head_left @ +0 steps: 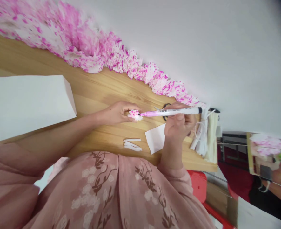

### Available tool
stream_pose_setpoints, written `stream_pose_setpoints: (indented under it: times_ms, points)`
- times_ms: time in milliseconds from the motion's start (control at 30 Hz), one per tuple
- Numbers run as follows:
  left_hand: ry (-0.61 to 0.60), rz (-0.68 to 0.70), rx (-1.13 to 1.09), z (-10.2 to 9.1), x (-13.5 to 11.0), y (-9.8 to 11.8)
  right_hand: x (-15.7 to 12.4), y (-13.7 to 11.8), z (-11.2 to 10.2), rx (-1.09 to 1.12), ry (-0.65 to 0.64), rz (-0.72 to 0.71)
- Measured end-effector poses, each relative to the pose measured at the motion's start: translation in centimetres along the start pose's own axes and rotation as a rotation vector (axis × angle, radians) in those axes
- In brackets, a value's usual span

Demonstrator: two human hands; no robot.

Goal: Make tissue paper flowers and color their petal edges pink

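Note:
My left hand [118,113] pinches a small white paper flower [135,115] dotted with pink. In my right hand [180,122] is a white marker [171,111] with a black end and a pink front part, held almost level. Its tip meets the right edge of the flower, or lies very close to it. Partly hidden behind my right hand are black-handled scissors [166,109]. Below the hands lie a few white paper strips [132,144] and a white paper sheet [155,139], whose right side my right wrist covers.
Pink-spotted paper flowers [116,54] line the wall along the wooden table [121,82]. A white box-like object [28,105] stands at left. Bundled white strips [202,136] lie at the right end. A red stool [197,186] and another person's arm [278,179] are at right.

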State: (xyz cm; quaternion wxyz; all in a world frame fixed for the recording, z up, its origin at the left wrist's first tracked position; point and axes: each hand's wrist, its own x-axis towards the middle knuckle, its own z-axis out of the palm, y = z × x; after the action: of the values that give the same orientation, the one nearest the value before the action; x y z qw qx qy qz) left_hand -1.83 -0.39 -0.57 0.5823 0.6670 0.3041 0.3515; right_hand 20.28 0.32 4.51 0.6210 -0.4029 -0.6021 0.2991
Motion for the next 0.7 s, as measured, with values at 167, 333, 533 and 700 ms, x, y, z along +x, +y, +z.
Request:
stream_pose_setpoints:
  times_ms: [167, 333, 533, 700]
  points:
    - [0.000, 0.000, -0.011, -0.06, 0.01, 0.22, 0.31, -0.11, 0.01, 0.020, 0.049, -0.068]
    - [0.010, -0.001, -0.003, -0.08, 0.11, 0.05, 0.34, -0.38, 0.05, -0.014, 0.076, -0.017]
    - [0.010, -0.050, -0.016, -0.10, 0.09, 0.13, 0.13, -0.27, 0.10, -0.007, 0.056, -0.042]
    - [0.026, -0.074, -0.028, 0.09, 0.10, 0.07, 0.12, -0.33, 0.10, -0.053, 0.047, -0.062]
